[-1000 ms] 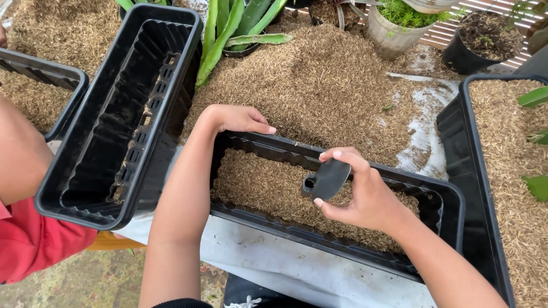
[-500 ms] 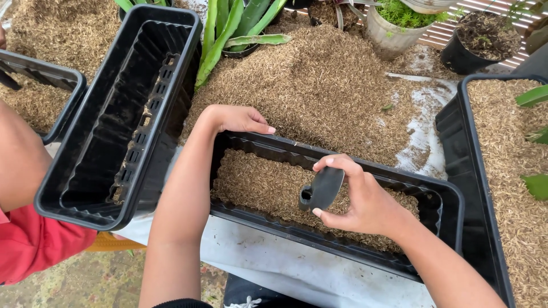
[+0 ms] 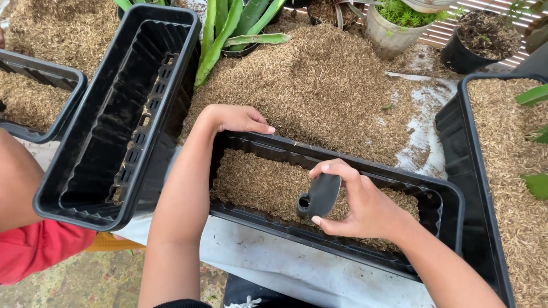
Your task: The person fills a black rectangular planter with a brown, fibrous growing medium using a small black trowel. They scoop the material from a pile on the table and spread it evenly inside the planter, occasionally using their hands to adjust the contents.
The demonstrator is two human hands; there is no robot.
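My left hand (image 3: 234, 118) rests on the far rim of a black rectangular planter (image 3: 451, 199) that is partly filled with brown husk mix (image 3: 257, 182). My right hand (image 3: 359, 202) hovers over the middle of that planter and grips a small dark scoop-like tool (image 3: 319, 197), its flat blade upward and its round socket end pointing down toward the husk.
An empty black planter (image 3: 114, 120) stands to the left, a husk-filled one (image 3: 34, 97) beyond it, another filled one (image 3: 502, 171) at right. A husk heap (image 3: 319, 80) lies behind. Potted plants (image 3: 399, 23) line the back. Another person's arm and red sleeve (image 3: 23, 228) are at far left.
My right hand has carried the dark tool slightly left and lower, toward the husk in the planter. My left hand has stayed on the rim.
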